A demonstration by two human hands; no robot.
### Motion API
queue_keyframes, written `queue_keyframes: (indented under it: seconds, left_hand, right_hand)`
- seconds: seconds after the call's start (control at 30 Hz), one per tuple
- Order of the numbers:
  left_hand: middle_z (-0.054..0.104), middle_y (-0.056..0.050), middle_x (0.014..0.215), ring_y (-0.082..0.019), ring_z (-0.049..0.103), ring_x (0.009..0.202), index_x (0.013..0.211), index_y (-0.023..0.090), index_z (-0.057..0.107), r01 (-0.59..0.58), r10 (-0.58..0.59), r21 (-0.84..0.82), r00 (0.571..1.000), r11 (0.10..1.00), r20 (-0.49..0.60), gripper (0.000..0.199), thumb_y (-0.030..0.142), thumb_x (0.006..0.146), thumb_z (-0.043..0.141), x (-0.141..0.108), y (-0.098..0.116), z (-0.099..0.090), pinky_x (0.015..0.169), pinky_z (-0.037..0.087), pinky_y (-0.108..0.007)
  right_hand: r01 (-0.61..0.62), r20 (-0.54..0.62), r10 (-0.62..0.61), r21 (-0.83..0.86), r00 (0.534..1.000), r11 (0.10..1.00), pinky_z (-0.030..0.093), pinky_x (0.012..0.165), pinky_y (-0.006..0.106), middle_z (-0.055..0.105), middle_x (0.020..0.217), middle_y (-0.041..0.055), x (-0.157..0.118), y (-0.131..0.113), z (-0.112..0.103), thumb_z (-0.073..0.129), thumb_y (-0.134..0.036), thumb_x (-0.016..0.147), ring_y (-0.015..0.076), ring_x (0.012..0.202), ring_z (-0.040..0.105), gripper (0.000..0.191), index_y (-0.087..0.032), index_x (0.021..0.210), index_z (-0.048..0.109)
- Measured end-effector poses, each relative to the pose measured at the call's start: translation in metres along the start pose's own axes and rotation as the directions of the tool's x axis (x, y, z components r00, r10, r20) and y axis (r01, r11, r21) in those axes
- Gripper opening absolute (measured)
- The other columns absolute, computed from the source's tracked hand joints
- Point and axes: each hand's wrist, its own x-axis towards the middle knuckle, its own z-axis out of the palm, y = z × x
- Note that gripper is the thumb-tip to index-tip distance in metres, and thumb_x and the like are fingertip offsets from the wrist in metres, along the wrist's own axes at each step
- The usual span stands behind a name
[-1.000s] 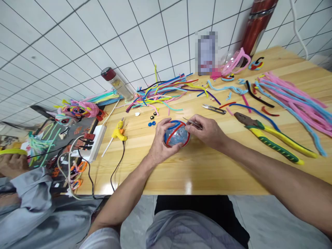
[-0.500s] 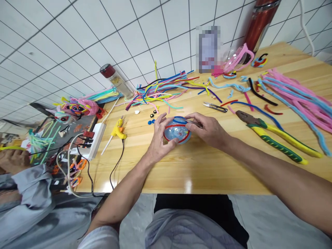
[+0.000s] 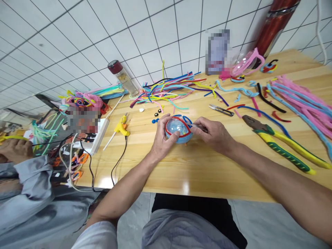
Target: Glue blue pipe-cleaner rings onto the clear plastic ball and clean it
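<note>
A clear, rounded dome with light blue sides and a red strip round its opening is held above the wooden table. My left hand grips it from the left, thumb on the near side and fingers behind. At its right edge, my right hand is closed, pinching a small dark tool whose tip meets a blue loop on the rim. What the tool is cannot be made out. Black and blue beads lie just behind my left hand.
A yellow glue gun and a white power strip stand left. Behind are a glass bottle and pipe cleaners. Snips and green-yellow pliers lie right. Another person's hand is far left.
The dome has turned so that its clear face and red rim show more. The blue loop now stands out at the right of the rim. The whole view has shifted slightly.
</note>
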Motion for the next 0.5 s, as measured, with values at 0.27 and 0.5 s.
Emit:
queue_keyframes:
  seconds: [0.27,0.5]
  left_hand:
    - [0.047,-0.015,0.149,-0.034,0.045,0.145,0.139,0.026,0.047,0.008,-0.009,-0.004,1.0,1.0,-0.005,0.08,0.066,0.078,0.079,0.0,0.006,0.008,0.122,0.036,-0.055]
    - [0.047,-0.013,0.153,-0.032,0.044,0.147,0.146,0.028,0.044,-0.038,0.036,0.018,0.997,0.999,0.075,0.07,0.059,0.089,0.071,0.0,0.013,0.002,0.124,0.036,-0.053]
  right_hand:
    - [0.077,-0.102,-0.093,-0.145,0.991,0.986,0.042,0.062,0.028,0.077,0.083,0.0036,-0.007,-0.007,-0.002,0.051,-0.049,0.1,0.0184,0.07,0.069,0.029,-0.022,0.103,0.063]
    - [0.217,-0.056,-0.256,-0.375,0.965,0.901,0.038,0.061,0.031,0.073,0.074,0.004,-0.01,-0.009,-0.004,0.05,-0.047,0.101,0.0193,0.068,0.067,0.032,-0.022,0.09,0.067]
